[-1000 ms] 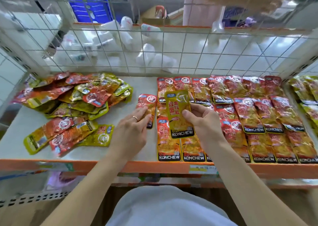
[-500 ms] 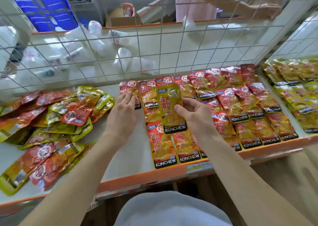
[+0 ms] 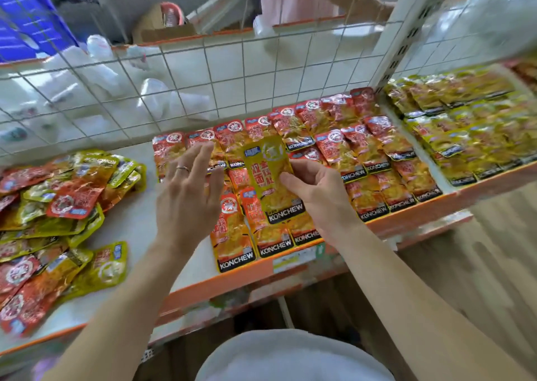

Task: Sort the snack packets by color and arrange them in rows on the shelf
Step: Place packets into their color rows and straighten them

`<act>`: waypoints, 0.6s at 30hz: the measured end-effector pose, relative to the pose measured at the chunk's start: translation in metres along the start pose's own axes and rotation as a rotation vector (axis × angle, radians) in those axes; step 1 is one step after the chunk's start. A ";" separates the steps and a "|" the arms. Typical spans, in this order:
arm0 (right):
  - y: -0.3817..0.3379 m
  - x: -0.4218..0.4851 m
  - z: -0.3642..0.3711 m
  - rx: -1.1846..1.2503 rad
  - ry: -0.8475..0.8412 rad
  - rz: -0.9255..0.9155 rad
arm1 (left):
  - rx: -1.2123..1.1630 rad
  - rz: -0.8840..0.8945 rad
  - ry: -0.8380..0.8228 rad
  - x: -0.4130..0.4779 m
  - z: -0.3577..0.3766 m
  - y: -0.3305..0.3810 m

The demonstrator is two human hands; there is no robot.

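Glossily, right hand (image 3: 316,197) pinches a crinkled yellow foil packet (image 3: 271,178).

Bright, even daylight; foil glare, motion blur toward the edges, wide-angle bending.

pile (image 3: 66,200) heaped on shelf (image 3: 136,223), left | rows (image 3: 357,154) laid right of it | packet (image 3: 268,174) held above rows in right hand (image 3: 322,197) | far rows (image 3: 465,125) set rightmost | mesh (image 3: 238,67) fixed behind

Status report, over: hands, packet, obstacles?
Right hand pinches yellow packet over red rows. Left hand spread, holds nothing. Mixed pile lies at left. Path looks free.
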State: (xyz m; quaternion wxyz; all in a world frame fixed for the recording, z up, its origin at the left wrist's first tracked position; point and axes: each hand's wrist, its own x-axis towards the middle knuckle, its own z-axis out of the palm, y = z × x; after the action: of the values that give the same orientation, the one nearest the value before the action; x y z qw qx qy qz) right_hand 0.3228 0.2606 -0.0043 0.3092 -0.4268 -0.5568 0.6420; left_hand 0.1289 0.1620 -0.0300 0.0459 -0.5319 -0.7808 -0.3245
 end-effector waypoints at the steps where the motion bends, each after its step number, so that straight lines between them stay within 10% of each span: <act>1: -0.004 -0.003 -0.010 0.000 -0.006 -0.014 | 0.000 0.009 -0.003 -0.001 0.001 0.012; 18: -0.021 -0.085 -0.325 0.091 0.337 -0.062 | -0.009 0.308 -0.147 -0.055 0.121 0.307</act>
State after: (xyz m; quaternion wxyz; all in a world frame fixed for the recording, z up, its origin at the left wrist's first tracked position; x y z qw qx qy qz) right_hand 0.6484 0.3371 0.0280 0.4369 -0.4966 -0.4804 0.5759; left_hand 0.4493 0.2540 -0.0073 0.0355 -0.6677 -0.6900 -0.2771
